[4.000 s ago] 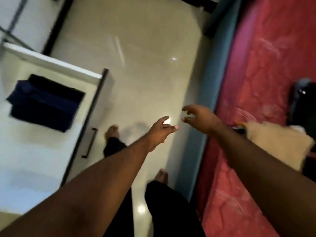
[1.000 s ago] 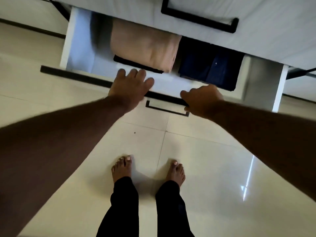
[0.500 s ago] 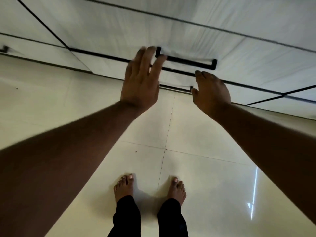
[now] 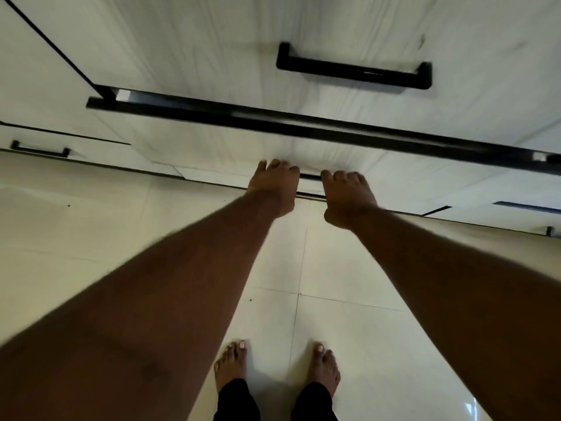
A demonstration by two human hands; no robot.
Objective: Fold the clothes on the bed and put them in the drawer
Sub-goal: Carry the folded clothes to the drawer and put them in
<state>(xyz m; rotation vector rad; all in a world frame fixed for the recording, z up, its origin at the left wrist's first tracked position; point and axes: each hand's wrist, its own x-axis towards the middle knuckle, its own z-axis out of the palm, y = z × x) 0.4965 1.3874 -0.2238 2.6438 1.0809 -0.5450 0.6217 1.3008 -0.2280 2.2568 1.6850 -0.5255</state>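
Observation:
Both of my arms reach down to the lowest drawer front [image 4: 236, 153] of the white cabinet. My left hand [image 4: 273, 188] presses its fingers against the panel just left of the drawer's black handle [image 4: 310, 177]. My right hand [image 4: 349, 196] touches the panel on the handle's right side, and the two hands cover most of the handle. The black top edge [image 4: 303, 126] of this drawer stands slightly out from the cabinet, with thin white slivers of its inside showing at both ends. No clothes are in sight.
Above is another drawer front with a long black handle [image 4: 353, 71]. A smaller handle [image 4: 39, 148] sits on the cabinet section at far left. My bare feet [image 4: 230, 363] stand on the glossy cream floor tiles [image 4: 91, 238] close to the cabinet.
One second ago the drawer stood wide open with folded beige and navy clothes inside. It is now pushed almost fully in, and both hands have dropped to its front by the handle.

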